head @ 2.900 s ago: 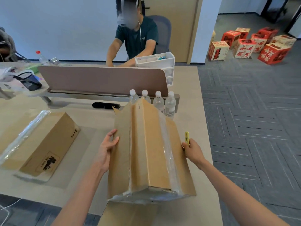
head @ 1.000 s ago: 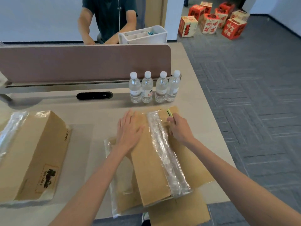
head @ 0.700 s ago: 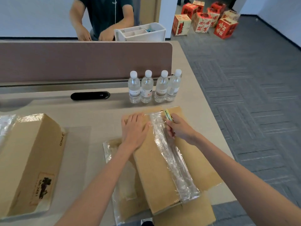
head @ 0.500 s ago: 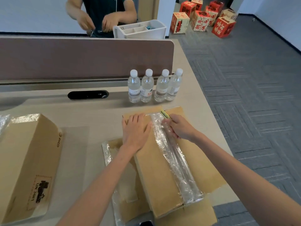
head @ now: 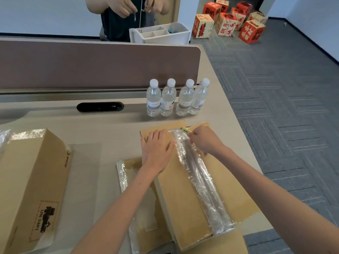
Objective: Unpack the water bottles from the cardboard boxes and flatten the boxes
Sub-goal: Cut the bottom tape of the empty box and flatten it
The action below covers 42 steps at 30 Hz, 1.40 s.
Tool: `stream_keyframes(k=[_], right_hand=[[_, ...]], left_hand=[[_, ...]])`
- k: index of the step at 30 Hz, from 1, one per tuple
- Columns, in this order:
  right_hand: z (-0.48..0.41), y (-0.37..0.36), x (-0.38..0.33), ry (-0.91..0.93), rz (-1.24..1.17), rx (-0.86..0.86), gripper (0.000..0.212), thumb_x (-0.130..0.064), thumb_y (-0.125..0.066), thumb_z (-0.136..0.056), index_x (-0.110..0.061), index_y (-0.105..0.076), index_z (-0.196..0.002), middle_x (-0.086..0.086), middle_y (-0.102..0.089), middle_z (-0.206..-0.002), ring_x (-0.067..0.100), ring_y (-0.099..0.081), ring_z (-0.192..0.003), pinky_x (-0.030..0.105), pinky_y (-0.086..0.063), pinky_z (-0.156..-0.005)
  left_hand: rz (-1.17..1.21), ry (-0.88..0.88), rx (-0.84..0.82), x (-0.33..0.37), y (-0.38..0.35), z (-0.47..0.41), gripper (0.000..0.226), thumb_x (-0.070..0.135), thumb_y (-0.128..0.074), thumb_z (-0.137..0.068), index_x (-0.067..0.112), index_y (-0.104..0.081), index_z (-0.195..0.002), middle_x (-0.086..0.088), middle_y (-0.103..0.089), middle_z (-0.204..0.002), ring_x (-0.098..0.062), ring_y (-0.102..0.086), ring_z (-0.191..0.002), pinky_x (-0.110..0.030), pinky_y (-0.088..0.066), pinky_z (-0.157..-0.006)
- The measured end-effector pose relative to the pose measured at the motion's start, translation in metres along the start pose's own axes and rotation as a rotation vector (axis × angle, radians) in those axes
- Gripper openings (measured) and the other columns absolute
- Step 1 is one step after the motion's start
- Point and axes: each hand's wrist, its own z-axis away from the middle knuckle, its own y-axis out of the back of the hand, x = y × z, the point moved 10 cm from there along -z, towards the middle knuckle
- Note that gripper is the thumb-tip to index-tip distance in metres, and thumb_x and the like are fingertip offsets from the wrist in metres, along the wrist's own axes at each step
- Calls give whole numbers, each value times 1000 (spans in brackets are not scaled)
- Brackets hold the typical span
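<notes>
A flattened cardboard box (head: 183, 195) lies in the lower centre of the frame, running toward the near desk edge, with a wrinkled strip of clear tape (head: 200, 182) along its length. It holds nothing. The left hand (head: 157, 151) presses flat on its far end, fingers straight and together. The right hand (head: 205, 142), just right of the tape, has its fingers curled round a yellow-green cutter (head: 186, 130), whose tip sits at the tape's far end.

Under that box, another flattened piece of cardboard (head: 134, 182) with a taped edge sticks out to the left. Four water bottles (head: 167, 98) stand upright in a row, touching, just beyond the boxes at centre frame, against the brown desk divider (head: 91, 66).

At lower left a closed cardboard box (head: 27, 180) printed "PICO" lies on the desk (head: 110, 129); its contents cannot be seen.

At the top, a white compartment organiser (head: 159, 34) holds something blue in its far right section. Red printed boxes (head: 229, 21) sit on the floor at upper right.
</notes>
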Motion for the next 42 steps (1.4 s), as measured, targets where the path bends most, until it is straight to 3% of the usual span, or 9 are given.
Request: stream_keyframes(k=[5,9,13,16,27,31,39,42], right_hand=[[1,-4,-5,-15,12,-9,42,-23,-42,-100,8,-65,-86,7,-55,-54,17,-52,-31,25,-40,-46],[2,-3,-11,-29,49,-7,37,-19,-40,-97,6,-64,-85,14,-61,-67,33,-65,-49,28,-44,-48],[3,-6,-21,-49,153,-38,24,-10,-40,-90,-4,-45,-68,11,-54,-67,32,-63,-45,28,-40,-48],[3,-8,-28,-54,211,-70,19,-6,-37,-87,-7,-40,-68,9,-49,-68,28,-58,-39,27,-37,-47],[7,-1,-37,-46,306,-110,19,-3,-38,-85,-6,-42,-67,9,-49,-66,26,-53,-41,25,-34,-43],[13,-1,-33,-51,315,-115,21,-4,-38,-86,-9,-37,-66,6,-43,-64,22,-49,-47,27,-30,-46],[26,-4,-20,-87,300,-142,18,-4,-37,-87,-8,-40,-69,6,-47,-68,25,-53,-42,26,-32,-47],[24,-5,-16,-90,252,-138,17,-4,-38,-87,-3,-49,-75,7,-51,-67,26,-56,-40,26,-37,-48]], left_hand=[[23,4,10,0,3,1,44,49,-38,-99,23,-50,-133,4,-57,-129,-18,-47,-119,-38,-24,-105],[52,-2,26,3,6,2,42,47,-40,-100,22,-51,-132,3,-58,-128,-18,-47,-118,-37,-24,-104],[56,-1,38,1,6,1,50,51,-31,-96,21,-53,-130,3,-60,-126,-19,-48,-115,-39,-28,-103],[53,-2,41,-1,4,2,56,52,-23,-93,21,-53,-130,4,-60,-125,-19,-49,-115,-40,-30,-102],[39,17,51,-2,0,1,33,32,-40,-101,21,-54,-128,6,-61,-122,-17,-50,-110,-40,-36,-100],[44,28,52,-2,1,2,32,30,-38,-102,21,-54,-127,7,-61,-121,-16,-50,-110,-38,-35,-99],[64,36,50,-2,0,1,35,31,-38,-102,19,-55,-130,4,-61,-124,-17,-51,-113,-39,-35,-99],[76,33,62,-1,1,2,35,31,-37,-102,19,-56,-129,4,-62,-123,-17,-51,-113,-39,-36,-98]])
